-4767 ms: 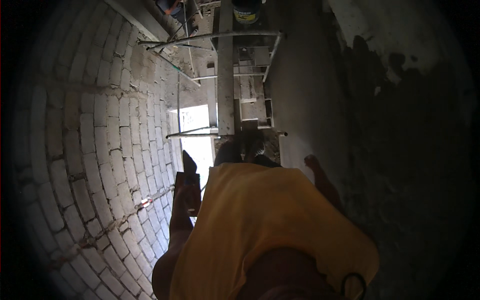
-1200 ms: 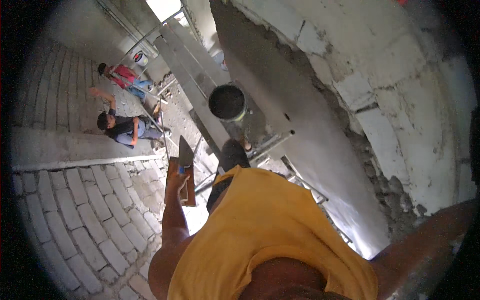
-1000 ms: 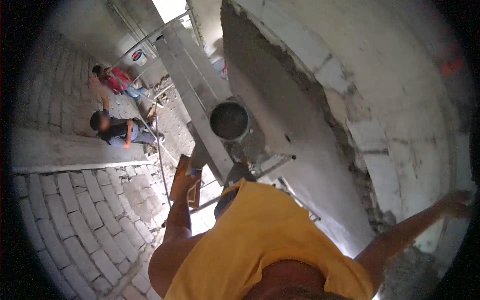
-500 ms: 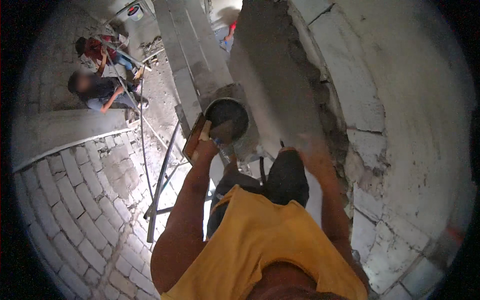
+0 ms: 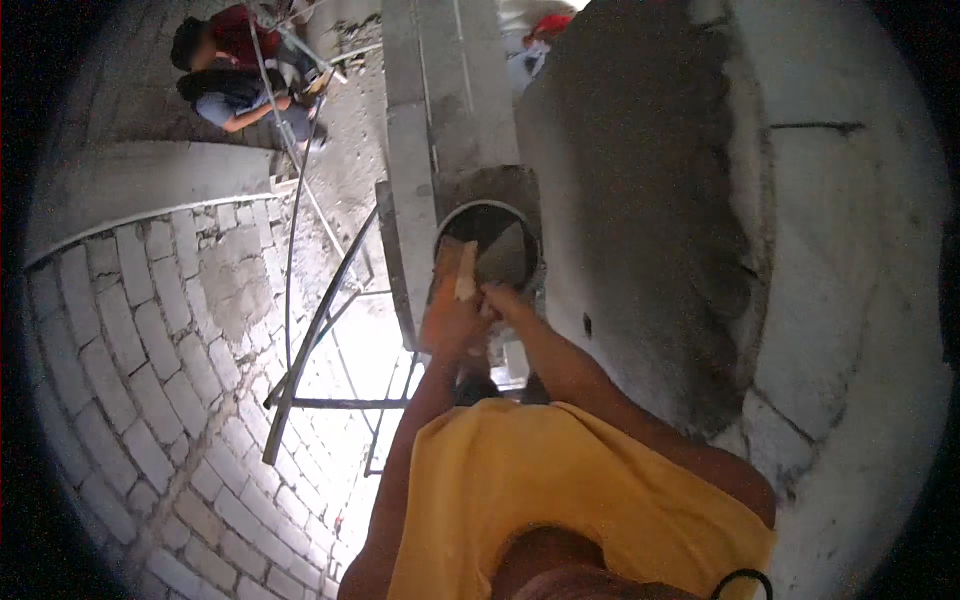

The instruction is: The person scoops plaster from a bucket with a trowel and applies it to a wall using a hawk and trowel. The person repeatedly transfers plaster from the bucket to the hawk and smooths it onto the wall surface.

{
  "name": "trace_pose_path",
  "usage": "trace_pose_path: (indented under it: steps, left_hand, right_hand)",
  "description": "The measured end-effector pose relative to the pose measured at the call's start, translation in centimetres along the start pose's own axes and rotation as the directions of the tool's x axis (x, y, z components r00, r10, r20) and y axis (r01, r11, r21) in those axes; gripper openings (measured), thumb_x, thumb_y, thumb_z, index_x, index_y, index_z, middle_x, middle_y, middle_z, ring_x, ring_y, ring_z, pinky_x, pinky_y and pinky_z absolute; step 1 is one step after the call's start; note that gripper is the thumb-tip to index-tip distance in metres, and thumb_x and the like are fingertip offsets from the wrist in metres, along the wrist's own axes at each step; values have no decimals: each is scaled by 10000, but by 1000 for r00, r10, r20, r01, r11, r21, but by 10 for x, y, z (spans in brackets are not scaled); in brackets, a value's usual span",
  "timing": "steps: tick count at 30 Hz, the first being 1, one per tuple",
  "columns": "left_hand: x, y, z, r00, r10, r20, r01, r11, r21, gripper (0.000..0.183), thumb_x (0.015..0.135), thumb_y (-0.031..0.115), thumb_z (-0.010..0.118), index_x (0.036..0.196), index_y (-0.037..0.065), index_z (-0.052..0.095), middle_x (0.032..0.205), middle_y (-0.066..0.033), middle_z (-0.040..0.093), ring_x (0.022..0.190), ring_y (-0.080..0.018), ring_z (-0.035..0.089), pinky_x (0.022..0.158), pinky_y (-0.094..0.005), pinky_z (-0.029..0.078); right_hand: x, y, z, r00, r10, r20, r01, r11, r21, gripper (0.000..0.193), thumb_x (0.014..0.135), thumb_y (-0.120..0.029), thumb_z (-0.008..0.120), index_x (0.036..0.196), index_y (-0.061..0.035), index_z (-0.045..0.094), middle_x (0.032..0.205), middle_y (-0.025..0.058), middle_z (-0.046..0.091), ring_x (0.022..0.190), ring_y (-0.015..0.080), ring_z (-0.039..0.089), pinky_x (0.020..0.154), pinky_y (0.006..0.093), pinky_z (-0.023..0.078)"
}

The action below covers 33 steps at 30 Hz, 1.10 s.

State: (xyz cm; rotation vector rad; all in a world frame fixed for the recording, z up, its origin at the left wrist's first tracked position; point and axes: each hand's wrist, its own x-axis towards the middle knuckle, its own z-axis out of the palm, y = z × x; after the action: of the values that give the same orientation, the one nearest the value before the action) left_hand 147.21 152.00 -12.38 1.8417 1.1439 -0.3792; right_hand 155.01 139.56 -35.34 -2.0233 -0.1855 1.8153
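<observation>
My left hand [image 5: 455, 322] is closed around the pale handle of a wooden float [image 5: 446, 280], held over the near left side of a round bucket [image 5: 486, 204]. Right beside it, my right hand [image 5: 508, 303] is closed at the near end of a trowel [image 5: 503, 260], whose grey pointed blade lies over the bucket's mouth. The trowel's handle is mostly hidden by the hands, which nearly touch. Inside, the bucket looks dark; its contents cannot be made out.
The bucket stands on a plank platform [image 5: 410, 130]. Dark, rough plaster [image 5: 640, 190] covers part of the block wall at right. Metal bars [image 5: 320, 340] stand left of the platform. Two people [image 5: 240, 95] are far below at upper left; red cloth [image 5: 548, 28] shows beyond the planks.
My right hand has come from the wall at right to the trowel at the bucket. My left hand keeps the float, now farther over the bucket. The whole view has shifted.
</observation>
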Motion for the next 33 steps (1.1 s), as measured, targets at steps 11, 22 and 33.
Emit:
trace_pose_path:
  steps: [11, 22, 33]
  left_hand:
    - [-33, -148, 52, 977, -206, -48, 183, 937, -298, 397, 1008, 185, 529, 1359, 0, 519, 1294, -182, 585, 1199, -302, 565, 1033, -406, 444]
    - [173, -311, 119, 866, -343, -363, 291, 938, -191, 636, 933, 109, 586, 1496, 18, 305, 1278, -271, 565, 1169, -355, 581, 948, -430, 478]
    - [244, -446, 260, 939, -108, -326, 35, 974, -222, 691, 893, 169, 650, 1494, 37, 336, 1416, -274, 477, 1310, -452, 462, 1061, -520, 402]
  right_hand:
    - [95, 27, -47, 991, 63, 114, -94, 953, 288, 325, 1014, -357, 548, 1044, -37, 592, 839, 131, 613, 646, 233, 615, 536, 396, 516]
    - [244, 91, -24, 999, -43, 4, 43, 999, 19, 299, 1012, -343, 541, 1026, -49, 589, 843, 130, 590, 635, 228, 568, 542, 383, 467]
    - [361, 67, -26, 954, -299, -24, 280, 916, -289, 314, 1009, -334, 532, 1081, -35, 598, 939, 155, 603, 746, 254, 586, 649, 398, 473]
